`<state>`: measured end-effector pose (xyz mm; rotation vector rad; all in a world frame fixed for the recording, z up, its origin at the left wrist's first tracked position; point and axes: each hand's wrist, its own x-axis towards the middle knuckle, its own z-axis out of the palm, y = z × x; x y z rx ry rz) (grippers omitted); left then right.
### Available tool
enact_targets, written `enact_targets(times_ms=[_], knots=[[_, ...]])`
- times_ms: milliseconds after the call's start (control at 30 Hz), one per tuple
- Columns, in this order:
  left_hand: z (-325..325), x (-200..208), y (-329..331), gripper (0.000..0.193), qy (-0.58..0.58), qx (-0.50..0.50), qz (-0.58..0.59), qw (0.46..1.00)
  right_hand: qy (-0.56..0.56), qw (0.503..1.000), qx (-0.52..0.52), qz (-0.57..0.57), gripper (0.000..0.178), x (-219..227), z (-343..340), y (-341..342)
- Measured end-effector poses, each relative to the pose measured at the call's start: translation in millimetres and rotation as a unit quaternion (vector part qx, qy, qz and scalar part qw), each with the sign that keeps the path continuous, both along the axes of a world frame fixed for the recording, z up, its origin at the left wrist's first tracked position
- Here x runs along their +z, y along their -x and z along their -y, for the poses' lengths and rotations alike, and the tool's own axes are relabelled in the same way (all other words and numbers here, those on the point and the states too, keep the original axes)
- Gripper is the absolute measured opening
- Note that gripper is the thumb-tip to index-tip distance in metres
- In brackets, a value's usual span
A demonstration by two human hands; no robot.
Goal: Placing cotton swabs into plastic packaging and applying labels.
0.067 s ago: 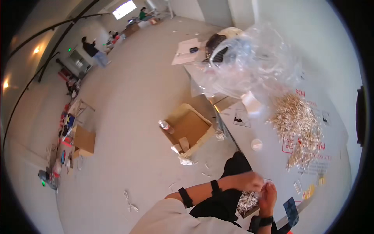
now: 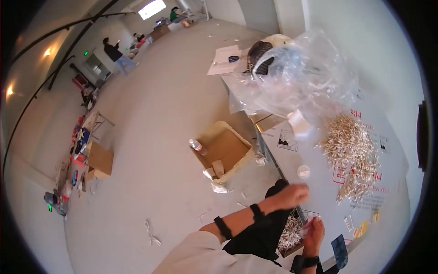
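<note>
My right hand point(image 2: 314, 234) is closed around a small, pale, see-through plastic piece point(image 2: 306, 227), whose exact kind I cannot make out. Under and beside it is an open box of cotton swabs point(image 2: 290, 234), next to my black-clad leg. My left hand point(image 2: 292, 196) hovers past the table's edge, above and left of the right one. Motion smears its fingers, so whether it holds anything is unclear. Nearest to it on the table stands a small round white tub point(image 2: 303, 171). A large heap of loose cotton swabs point(image 2: 349, 150) lies farther right.
Clear plastic bags point(image 2: 305, 77) cover the table's far end. Yellow pieces point(image 2: 361, 229) and a dark blue sheet point(image 2: 339, 251) lie at the near right. On the floor sits an open cardboard box point(image 2: 226, 153) with a bottle point(image 2: 197, 146). A person point(image 2: 116, 55) stands far off.
My left hand has moved up and away from my right hand, uncovering more of the swab box. The plastic piece in my right hand now shows more plainly.
</note>
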<state>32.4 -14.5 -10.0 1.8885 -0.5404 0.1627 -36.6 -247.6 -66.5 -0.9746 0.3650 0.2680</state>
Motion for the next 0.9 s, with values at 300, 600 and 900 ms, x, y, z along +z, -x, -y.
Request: enact_targets(times_ms=[300,600,900], knots=[[-68,-26,-39,0.019,-0.328,0.198,0.021,0.924,-0.06,0.992,-0.048,-0.099,0.013,18,-32,38],[-47,-31,-62,0.009,-0.39,0.262,0.015,0.883,-0.065,0.991,-0.049,-0.108,0.012,14,-32,47],[-30,-35,-67,0.008,-0.378,0.302,0.008,0.875,-0.096,0.989,-0.069,-0.084,0.008,24,-28,53]])
